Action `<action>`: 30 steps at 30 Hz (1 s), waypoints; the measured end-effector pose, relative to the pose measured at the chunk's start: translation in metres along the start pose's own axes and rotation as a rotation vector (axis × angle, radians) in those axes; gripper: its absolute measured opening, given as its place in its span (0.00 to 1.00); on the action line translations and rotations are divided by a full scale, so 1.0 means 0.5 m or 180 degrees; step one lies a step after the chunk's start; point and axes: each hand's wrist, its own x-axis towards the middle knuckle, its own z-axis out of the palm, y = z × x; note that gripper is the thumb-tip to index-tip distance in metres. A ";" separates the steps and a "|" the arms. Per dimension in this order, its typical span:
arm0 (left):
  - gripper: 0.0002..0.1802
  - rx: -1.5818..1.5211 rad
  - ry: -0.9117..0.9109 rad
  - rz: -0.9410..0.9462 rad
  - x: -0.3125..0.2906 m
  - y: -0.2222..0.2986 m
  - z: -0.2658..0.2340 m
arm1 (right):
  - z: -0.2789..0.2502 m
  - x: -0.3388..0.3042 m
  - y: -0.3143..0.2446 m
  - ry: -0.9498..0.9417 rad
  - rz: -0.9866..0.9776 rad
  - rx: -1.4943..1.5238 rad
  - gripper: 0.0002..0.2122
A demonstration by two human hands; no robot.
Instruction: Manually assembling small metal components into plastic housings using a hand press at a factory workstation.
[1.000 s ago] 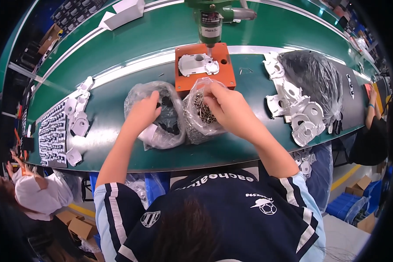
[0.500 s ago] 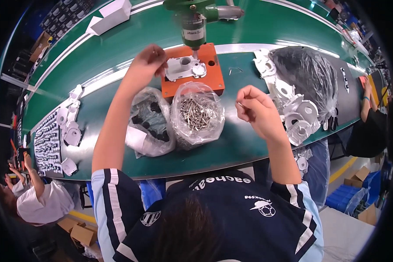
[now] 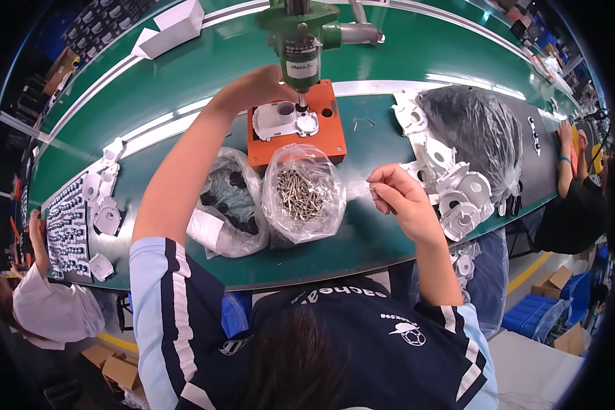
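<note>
Head view: two bare hands work at one green desk (image 3: 379, 152). One white housing (image 3: 272, 124) lies flat on one orange block (image 3: 329, 140), under the tip of one green machine (image 3: 295, 31). The left hand (image 3: 264, 83) reaches just beside the housing, partly behind the machine; whether its fingers are apart or together I cannot tell. The right hand (image 3: 404, 196) hangs well apart from the housing, thumb and index fingertips together; anything between them is too small to tell. Two open clear bags stand in front of the block: one with screws (image 3: 301, 195), too many to count, the other with several dark pieces (image 3: 242, 224). More white castings (image 3: 451, 179) overlap at the right, beside one large dark plastic bag (image 3: 473, 130). The machine carries a white handwritten label (image 3: 302, 69); the navy shirt (image 3: 348, 335) bears white lettering and a ball emblem.
</note>
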 end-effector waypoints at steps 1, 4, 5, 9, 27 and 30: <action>0.16 -0.0005 0.0013 -0.0007 0.003 -0.010 -0.001 | 0.002 0.002 -0.001 -0.0014 0.0003 -0.0006 0.04; 0.09 -0.0208 -0.0335 0.0528 0.010 0.010 0.001 | 0.001 0.007 -0.003 0.0003 0.0015 -0.0025 0.05; 0.10 -0.0277 -0.0389 0.0582 0.017 0.007 0.008 | 0.001 0.010 -0.003 0.0012 0.0044 -0.0015 0.05; 0.09 -0.0287 -0.0481 0.0523 0.018 0.007 0.008 | -0.001 0.028 -0.008 -0.0075 0.0273 -0.0026 0.05; 0.12 -0.0260 0.1635 0.0699 -0.066 -0.029 0.032 | -0.026 0.073 -0.038 -0.0359 0.0286 0.0054 0.07; 0.13 -0.0061 0.1702 0.0143 -0.166 -0.025 0.085 | -0.033 0.163 -0.045 -0.0497 0.0318 -0.0289 0.07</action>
